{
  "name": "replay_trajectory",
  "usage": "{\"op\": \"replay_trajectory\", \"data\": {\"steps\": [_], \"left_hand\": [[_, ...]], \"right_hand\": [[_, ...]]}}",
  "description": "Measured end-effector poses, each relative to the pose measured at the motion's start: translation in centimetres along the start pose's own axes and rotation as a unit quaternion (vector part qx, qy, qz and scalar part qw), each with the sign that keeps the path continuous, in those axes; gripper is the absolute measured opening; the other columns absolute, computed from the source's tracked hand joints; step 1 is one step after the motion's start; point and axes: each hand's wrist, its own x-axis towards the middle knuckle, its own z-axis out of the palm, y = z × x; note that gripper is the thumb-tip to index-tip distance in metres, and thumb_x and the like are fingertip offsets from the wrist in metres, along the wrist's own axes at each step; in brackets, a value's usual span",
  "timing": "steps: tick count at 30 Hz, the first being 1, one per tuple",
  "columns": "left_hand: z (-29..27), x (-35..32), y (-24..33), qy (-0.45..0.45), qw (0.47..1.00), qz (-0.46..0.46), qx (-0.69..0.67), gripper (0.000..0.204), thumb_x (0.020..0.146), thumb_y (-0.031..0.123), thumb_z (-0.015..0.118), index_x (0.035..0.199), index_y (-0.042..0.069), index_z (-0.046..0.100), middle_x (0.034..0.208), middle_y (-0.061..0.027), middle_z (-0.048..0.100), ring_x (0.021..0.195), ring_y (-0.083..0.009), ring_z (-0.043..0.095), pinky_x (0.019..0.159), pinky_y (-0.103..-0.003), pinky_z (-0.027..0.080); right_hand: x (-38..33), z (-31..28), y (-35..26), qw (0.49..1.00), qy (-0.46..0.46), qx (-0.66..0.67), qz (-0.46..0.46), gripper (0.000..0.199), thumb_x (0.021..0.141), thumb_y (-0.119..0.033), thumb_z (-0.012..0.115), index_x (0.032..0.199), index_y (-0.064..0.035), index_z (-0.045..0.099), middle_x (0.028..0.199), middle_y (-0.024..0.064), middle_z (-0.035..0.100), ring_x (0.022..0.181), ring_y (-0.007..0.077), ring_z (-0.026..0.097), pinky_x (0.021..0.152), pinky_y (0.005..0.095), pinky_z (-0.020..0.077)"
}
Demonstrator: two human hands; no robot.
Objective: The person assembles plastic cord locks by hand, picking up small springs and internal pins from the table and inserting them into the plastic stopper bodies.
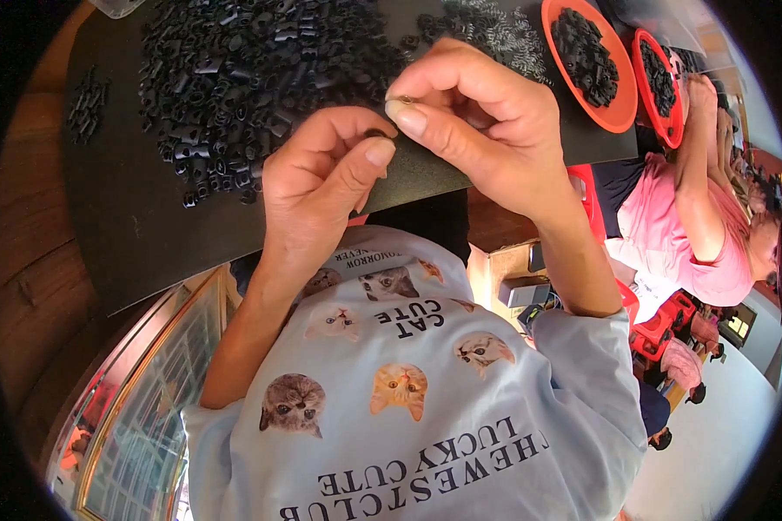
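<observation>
Nearest is the person's pale blue shirt (426, 347), printed with cat faces. Beyond it, a small black part (376, 133) sits pinched between thumb and forefinger of the curled left hand (317, 169). Just beside, the right hand (495, 126), fingers bent, pinches a tiny piece (406, 101), too small to identify. Around them on the dark table (182, 226): a heap of black parts (261, 65), springs (508, 39), an orange bowl (614, 120).

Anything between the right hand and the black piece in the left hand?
Nothing loose shows in the narrow gap; only the left hand itself partly hides the black piece, and the right hand is close by.
</observation>
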Motion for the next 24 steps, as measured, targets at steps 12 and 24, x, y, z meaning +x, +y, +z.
{"op": "replay_trajectory", "data": {"steps": [12, 24], "left_hand": [[0.23, -0.14, 0.3, -0.007, 0.999, -0.009, 0.03, 0.016, 0.09, 0.008, 0.065, 0.103, 0.001, 0.06, 0.076, 0.004, 0.058, 0.058, 0.0007, 0.043, 0.047, -0.015, 0.034], [0.4, 0.11, 0.6, -0.033, 0.999, -0.001, 0.003, 0.048, 0.089, -0.002, 0.062, 0.132, 0.001, 0.04, 0.08, 0.0031, 0.054, 0.069, -0.0006, 0.046, 0.059, -0.015, 0.037]], "right_hand": [[-0.09, 0.13, 0.59, 0.995, -0.008, 0.08, 0.067, 0.01, 0.09, -0.011, 0.066, 0.093, -0.0015, 0.064, 0.072, -0.005, 0.057, 0.064, 0.0006, 0.044, 0.054, 0.0184, 0.0366], [-0.28, 0.22, 0.53, 0.997, -0.004, 0.042, 0.058, 0.007, 0.089, -0.008, 0.066, 0.092, -0.0015, 0.065, 0.076, -0.0003, 0.057, 0.065, 0.0039, 0.047, 0.055, 0.0212, 0.038]]}}
